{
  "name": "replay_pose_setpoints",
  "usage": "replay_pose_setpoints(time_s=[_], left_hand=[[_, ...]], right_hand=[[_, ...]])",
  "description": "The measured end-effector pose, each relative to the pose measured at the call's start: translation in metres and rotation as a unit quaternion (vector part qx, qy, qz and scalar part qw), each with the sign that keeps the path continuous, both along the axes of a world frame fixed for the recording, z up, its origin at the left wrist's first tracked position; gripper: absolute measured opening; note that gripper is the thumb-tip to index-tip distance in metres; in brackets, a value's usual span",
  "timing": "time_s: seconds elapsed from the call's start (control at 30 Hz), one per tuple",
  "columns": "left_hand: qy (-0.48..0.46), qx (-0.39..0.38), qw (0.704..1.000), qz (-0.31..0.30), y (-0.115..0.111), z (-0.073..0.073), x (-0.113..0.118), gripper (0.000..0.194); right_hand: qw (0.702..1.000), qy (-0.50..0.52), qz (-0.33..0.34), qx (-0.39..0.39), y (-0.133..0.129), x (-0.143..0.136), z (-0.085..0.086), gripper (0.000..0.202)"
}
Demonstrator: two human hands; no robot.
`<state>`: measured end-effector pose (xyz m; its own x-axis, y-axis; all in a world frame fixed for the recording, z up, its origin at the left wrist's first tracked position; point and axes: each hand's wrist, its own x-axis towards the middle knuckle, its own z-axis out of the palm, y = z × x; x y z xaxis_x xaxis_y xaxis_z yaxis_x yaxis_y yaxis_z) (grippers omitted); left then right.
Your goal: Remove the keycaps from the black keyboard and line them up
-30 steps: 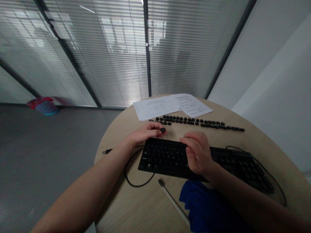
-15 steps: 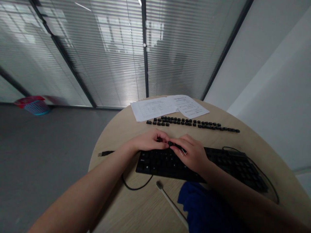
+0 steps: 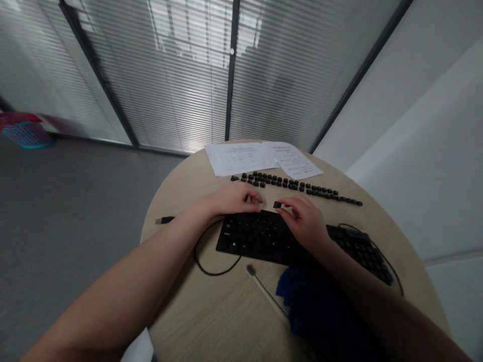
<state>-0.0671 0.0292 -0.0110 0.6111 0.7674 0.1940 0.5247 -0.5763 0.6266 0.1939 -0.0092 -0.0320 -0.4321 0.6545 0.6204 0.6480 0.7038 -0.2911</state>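
Observation:
A black keyboard [image 3: 260,236] lies on the round wooden table, with my right forearm across part of it. Between thumb and fingertips, my right hand [image 3: 305,221] pinches a small black keycap [image 3: 277,204] just above the keyboard's far edge. My left hand [image 3: 241,197] rests at the far left edge of the keyboard, its fingers curled but apart and nothing visible in them. Beyond both hands, loose black keycaps [image 3: 302,187] stand in rows on the wood.
White printed papers [image 3: 241,158] lie at the table's [image 3: 181,196] far side. Nearer me are a white-handled brush [image 3: 264,289] and a dark blue cloth [image 3: 302,301]. A USB plug [image 3: 165,220] and cable lie at left. A basket [image 3: 28,134] stands on the floor.
My hands have moved apart. The right hand has lifted away with the keycap in its fingertips, and the left hand's fingers have opened. The camera view has shifted slightly.

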Motion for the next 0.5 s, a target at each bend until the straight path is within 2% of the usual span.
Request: replay_pose_setpoints(time_s=[0.1,0.23,0.37,0.5], left_hand=[[0.019,-0.012,1.0,-0.003,0.004,-0.004,-0.002,0.027],[-0.001,-0.048,0.998,-0.034,0.004,-0.007,-0.002,0.018],[0.005,-0.049,0.998,-0.046,0.007,-0.012,-0.001,0.015],[0.038,-0.05,0.997,-0.039,0.009,-0.015,-0.002,0.02]], right_hand=[[0.998,-0.045,-0.031,-0.034,0.005,0.005,0.012,0.015],[0.989,-0.118,-0.043,-0.078,0.013,0.013,0.023,0.013],[0.972,-0.185,-0.064,-0.131,0.033,0.013,0.023,0.013],[0.949,-0.235,-0.09,-0.191,0.064,0.002,0.022,0.015]])
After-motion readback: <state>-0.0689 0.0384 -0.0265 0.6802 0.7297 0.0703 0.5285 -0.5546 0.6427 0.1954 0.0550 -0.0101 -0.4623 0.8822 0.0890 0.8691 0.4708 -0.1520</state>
